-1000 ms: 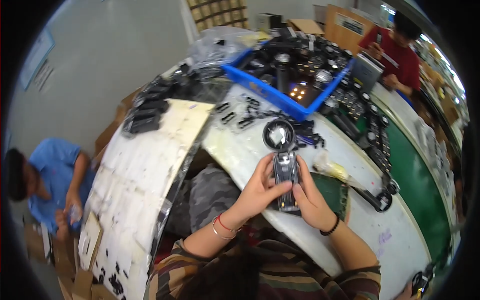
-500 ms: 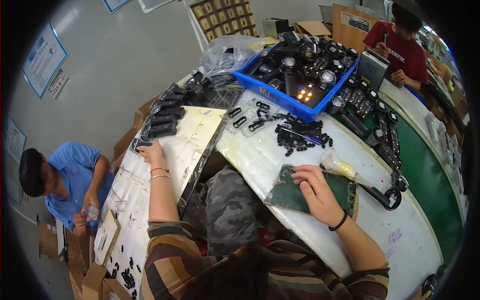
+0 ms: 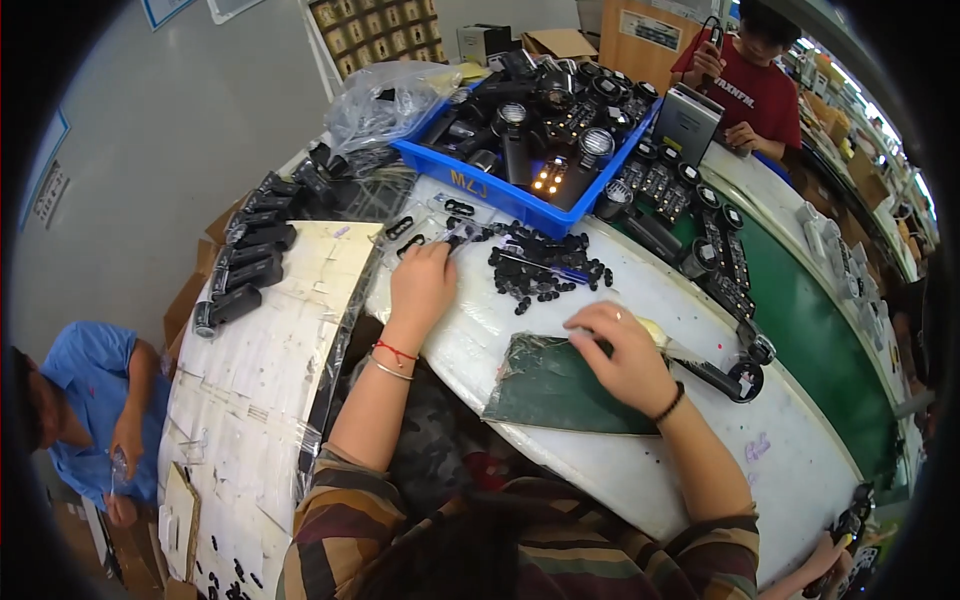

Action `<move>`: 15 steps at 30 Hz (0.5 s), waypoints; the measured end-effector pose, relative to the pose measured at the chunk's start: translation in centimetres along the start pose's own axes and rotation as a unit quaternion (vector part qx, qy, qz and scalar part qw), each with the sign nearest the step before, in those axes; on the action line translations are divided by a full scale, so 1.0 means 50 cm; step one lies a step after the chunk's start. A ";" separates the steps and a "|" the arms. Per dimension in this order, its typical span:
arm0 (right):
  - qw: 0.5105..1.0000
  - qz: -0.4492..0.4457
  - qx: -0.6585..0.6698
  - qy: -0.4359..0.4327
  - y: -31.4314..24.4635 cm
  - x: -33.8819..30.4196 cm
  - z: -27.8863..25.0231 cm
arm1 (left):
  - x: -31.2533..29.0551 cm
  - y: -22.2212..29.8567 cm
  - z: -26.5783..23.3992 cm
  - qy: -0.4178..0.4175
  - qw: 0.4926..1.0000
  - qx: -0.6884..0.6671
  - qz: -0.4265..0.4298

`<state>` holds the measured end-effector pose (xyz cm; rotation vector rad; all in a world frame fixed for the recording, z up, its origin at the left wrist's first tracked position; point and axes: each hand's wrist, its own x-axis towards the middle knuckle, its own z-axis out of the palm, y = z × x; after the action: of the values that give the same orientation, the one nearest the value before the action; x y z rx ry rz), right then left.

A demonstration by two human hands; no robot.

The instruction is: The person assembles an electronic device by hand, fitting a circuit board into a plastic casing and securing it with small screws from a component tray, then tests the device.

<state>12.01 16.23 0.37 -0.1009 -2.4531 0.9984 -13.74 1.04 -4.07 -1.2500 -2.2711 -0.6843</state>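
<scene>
Blk oval pcs [image 3: 460, 208] | L hand [image 3: 422, 285] hides some, grip unclear | R hand [image 3: 628, 358]: fingers apart

Workshop: blue bin [image 3: 512, 201], loose black parts [image 3: 519, 274]

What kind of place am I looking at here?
Probably an assembly workshop or factory: a blue bin is heaped with black devices, small black parts lie piled on the white worktable, and what looks like a green conveyor belt runs alongside.
</scene>
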 end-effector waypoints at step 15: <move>0.967 -0.186 -0.170 -0.032 0.110 0.117 0.055 | -0.174 0.219 -0.102 -0.128 0.912 -0.323 0.217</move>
<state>4.97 19.91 -2.64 0.2740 -2.5491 0.4240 0.68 -2.51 -3.15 -2.1825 -1.8809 -1.2038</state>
